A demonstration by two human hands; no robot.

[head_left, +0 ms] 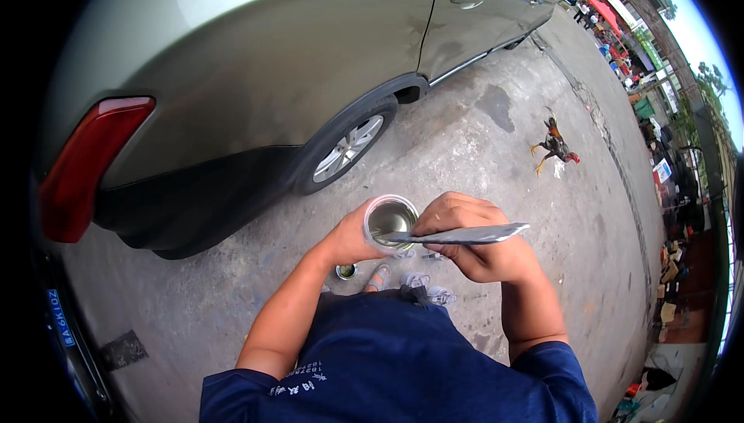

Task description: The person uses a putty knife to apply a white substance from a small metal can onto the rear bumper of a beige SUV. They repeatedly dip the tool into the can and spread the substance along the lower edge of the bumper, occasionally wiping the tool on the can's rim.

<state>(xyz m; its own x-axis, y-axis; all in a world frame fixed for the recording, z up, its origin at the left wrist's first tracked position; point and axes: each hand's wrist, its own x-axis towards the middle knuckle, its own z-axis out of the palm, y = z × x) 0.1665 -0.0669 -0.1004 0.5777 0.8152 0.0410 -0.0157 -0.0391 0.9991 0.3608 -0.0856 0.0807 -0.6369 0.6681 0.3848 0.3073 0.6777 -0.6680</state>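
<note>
My left hand [349,235] is wrapped round a clear plastic cup [366,225], held at waist height. Inside it is a glossy grey-green liquid [391,215] that looks like paint. My right hand [477,245] is closed on a flat, grey paddle-like stick [484,234], coated along its length. The stick's narrow end reaches over the cup's rim into the liquid, and its broad end points right. On the ground below the cup, near my feet, stands a small open can [346,271] with something greenish in it.
An olive-grey car [310,59] stands close ahead on the left, its rear wheel [349,148] and red tail light [97,167] facing me. A rooster [554,144] is on the concrete at right. Another vehicle [70,345] is at far left. Stacked clutter [670,268] lines the right edge.
</note>
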